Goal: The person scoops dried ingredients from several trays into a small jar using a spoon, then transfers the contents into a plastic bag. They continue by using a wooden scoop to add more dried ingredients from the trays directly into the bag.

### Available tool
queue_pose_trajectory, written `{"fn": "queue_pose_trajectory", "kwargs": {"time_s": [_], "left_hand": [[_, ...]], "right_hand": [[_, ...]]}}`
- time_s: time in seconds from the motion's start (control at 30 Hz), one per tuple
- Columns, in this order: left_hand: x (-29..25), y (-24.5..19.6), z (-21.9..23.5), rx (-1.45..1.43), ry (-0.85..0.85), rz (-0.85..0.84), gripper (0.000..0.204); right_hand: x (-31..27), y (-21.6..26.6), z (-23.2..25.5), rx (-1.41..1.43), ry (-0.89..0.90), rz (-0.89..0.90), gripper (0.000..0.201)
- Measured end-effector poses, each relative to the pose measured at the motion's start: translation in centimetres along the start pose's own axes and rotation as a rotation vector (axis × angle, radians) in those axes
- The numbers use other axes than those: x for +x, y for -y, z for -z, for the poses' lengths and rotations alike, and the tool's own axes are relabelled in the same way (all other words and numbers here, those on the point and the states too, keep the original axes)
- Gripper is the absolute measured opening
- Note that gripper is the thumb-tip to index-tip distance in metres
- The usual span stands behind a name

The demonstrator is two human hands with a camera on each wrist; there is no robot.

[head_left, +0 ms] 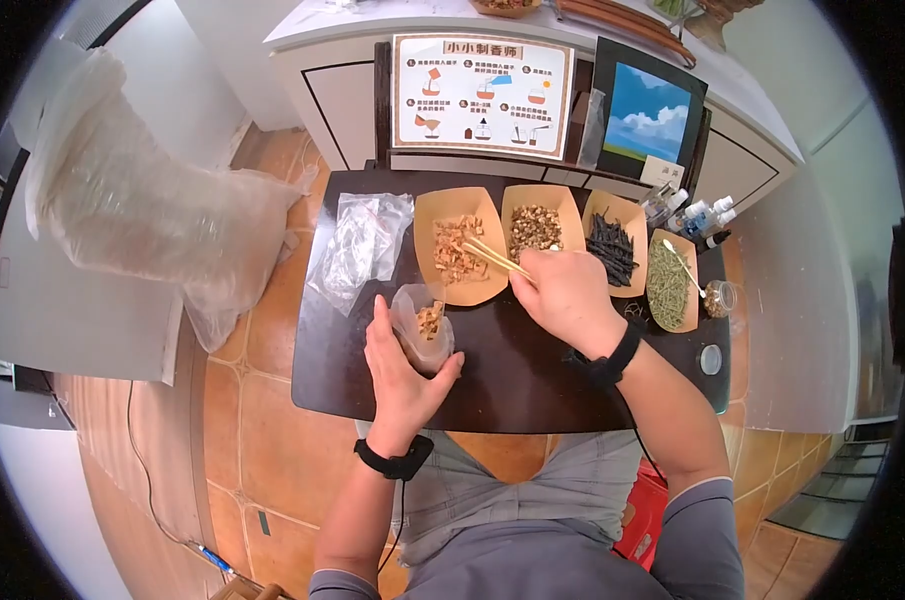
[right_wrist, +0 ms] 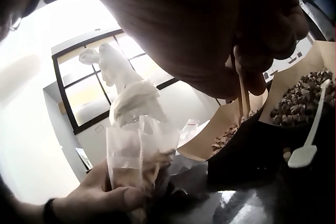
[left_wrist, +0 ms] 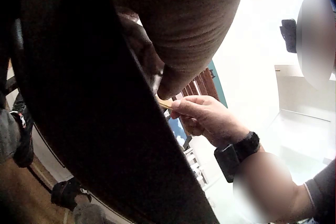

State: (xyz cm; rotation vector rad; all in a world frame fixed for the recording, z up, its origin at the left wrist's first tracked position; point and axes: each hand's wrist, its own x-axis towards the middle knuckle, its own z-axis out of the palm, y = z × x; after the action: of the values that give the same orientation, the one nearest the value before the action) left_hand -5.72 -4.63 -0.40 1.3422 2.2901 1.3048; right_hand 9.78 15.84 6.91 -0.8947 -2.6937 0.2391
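Observation:
My left hand point(head_left: 402, 375) holds a translucent bag point(head_left: 429, 345) upright near the table's front left, thumb on one side and fingers on the other. Tan, woody chips point(head_left: 430, 320) show in its mouth, and the right wrist view shows the same bag point(right_wrist: 126, 155) from the side. With my right hand point(head_left: 572, 300) I grip a pair of slim wooden chopsticks point(head_left: 497, 258). Their tips reach among the reddish-brown chips point(head_left: 456, 262) in the leftmost paper tray point(head_left: 487, 290). My right palm hides the chopsticks' upper ends.
Rightward stand paper trays of brown granules point(head_left: 535, 228), dark sticks point(head_left: 612, 245) and green bits with a white spoon point(head_left: 677, 255). A clear plastic bag point(head_left: 357, 245) lies at left. Small bottles point(head_left: 697, 215), a glass jar point(head_left: 719, 298) and a round lid point(head_left: 709, 358) stand right. An instruction sheet point(head_left: 482, 95) stands behind.

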Motion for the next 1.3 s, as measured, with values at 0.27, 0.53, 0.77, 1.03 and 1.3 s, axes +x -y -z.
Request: {"fn": "queue_pose_trajectory", "kwargs": {"time_s": [0.27,0.53,0.77,1.03,1.3], "left_hand": [[0.2,0.1,0.1,0.013,-0.032,-0.043,0.130],[0.1,0.2,0.0,0.023,-0.036,-0.085,0.131],[0.1,0.0,0.0,0.007,-0.029,-0.072,0.132],[0.1,0.3,0.0,0.005,-0.043,-0.075,0.132],[0.0,0.3,0.0,0.016,-0.040,-0.053,0.131]], "right_hand": [[-0.9,-0.5,4.7,0.216,0.037,-0.108,0.026],[-1.2,1.1,10.0,0.393,0.251,0.027,0.025],[1.0,4.0,7.3,0.287,0.283,0.154,0.028],[1.1,1.7,8.9,0.353,0.297,-0.035,0.026],[0.5,-0.2,3.8,-0.006,0.149,-0.077,0.031]]}}
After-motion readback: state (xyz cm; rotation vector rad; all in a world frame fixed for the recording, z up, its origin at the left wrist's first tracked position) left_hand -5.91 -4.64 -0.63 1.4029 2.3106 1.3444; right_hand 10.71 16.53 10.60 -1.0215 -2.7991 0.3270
